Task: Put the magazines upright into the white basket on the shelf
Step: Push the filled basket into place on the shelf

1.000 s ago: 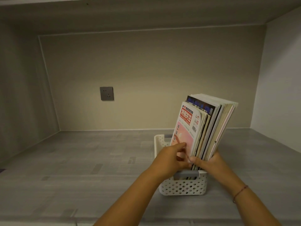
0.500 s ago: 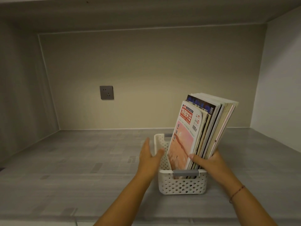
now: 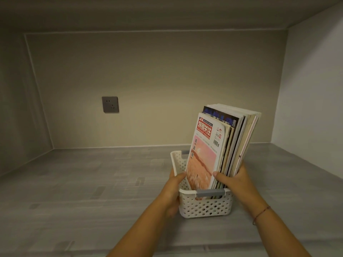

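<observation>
A white perforated basket [image 3: 206, 206] with grey handles stands on the grey shelf [image 3: 92, 182]. Several magazines [image 3: 219, 145] stand upright in it, leaning slightly to the right; the front one has a pink-orange cover with a red title block. My left hand [image 3: 171, 190] grips the basket's left wall, thumb over the rim. My right hand [image 3: 234, 179] clasps the lower right part of the magazine stack, thumb on the front cover and fingers behind.
A grey wall socket [image 3: 110, 104] sits on the back wall. The shelf is a deep niche with side walls left and right and a low ceiling above. The basket stands near the front edge, right of centre.
My left hand left the front magazine, swung out to the left, then closed on the basket's left wall. My right hand kept its hold on the stack.
</observation>
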{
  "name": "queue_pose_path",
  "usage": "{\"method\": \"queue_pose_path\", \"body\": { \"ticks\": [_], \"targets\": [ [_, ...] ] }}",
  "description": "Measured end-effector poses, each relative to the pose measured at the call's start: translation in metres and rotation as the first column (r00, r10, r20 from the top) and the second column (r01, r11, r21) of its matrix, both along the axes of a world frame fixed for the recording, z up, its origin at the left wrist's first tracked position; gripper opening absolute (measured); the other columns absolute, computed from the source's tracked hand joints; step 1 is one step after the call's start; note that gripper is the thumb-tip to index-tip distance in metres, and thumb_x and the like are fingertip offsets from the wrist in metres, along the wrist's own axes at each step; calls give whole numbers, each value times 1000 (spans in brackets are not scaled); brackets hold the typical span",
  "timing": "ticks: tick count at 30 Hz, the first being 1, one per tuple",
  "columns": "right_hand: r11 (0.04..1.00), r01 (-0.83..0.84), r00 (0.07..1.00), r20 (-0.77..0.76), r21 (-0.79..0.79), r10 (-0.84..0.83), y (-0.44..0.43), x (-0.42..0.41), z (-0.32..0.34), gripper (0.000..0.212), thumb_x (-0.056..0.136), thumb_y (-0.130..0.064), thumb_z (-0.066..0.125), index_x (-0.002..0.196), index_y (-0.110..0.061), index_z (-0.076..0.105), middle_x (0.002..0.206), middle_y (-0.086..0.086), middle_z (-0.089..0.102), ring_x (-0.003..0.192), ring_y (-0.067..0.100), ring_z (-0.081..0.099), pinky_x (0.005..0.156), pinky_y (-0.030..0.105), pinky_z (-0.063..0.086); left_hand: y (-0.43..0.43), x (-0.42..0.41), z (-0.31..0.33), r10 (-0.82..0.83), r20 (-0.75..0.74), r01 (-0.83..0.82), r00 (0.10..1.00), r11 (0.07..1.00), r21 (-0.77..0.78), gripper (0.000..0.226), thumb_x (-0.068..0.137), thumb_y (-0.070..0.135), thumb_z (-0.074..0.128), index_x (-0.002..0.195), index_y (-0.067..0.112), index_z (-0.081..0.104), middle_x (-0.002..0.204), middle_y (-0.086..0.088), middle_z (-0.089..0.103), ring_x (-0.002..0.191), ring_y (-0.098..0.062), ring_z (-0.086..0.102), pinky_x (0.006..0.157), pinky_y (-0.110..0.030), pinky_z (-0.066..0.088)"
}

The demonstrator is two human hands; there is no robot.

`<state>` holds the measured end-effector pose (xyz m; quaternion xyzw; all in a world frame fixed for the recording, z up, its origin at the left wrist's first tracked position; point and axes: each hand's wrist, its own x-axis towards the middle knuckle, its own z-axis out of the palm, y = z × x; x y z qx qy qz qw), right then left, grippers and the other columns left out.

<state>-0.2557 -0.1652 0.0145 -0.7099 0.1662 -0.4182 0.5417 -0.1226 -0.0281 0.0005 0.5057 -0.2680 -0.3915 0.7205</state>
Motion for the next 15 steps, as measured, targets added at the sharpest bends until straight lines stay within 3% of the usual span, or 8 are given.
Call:
{"method": "queue_pose_path", "body": {
  "ticks": [5,9,12,15],
  "targets": [
    [1000,29,999,-26,7,-29,-26,-20,5,64,72,-15,75,127,-24,43,109,-11,61,96,0,56,55,6,48,-34,-14,-2,-21,-2,20,1000,1000,-19,33,97,23,46,129,32,45,97,1,75,86,-18,72,64,-32,57],
    [997,73,997,-19,13,-73,-53,-40,7,63,72,-12,75,127,-23,46,110,-9,62,100,5,58,58,9,51,-69,-28,-2,-43,-11,42,999,998,-44,36,97,25,46,132,31,44,101,-1,74,89,-19,72,63,-32,57],
    [995,103,994,-26,19,-102,-76,-58,8,59,72,-13,75,121,-30,48,109,-11,63,98,3,61,62,13,53,-97,-43,-2,-75,-33,73,997,995,-68,35,97,25,47,132,29,45,98,-1,75,87,-19,72,61,-32,57],
    [992,124,992,-35,23,-123,-103,-77,10,54,71,-13,76,109,-40,51,105,-13,65,92,0,64,69,19,55,-126,-62,-1,-103,-58,100,993,993,-58,36,97,25,47,133,25,45,108,-9,72,95,-25,70,67,-36,57]
  ]
}}
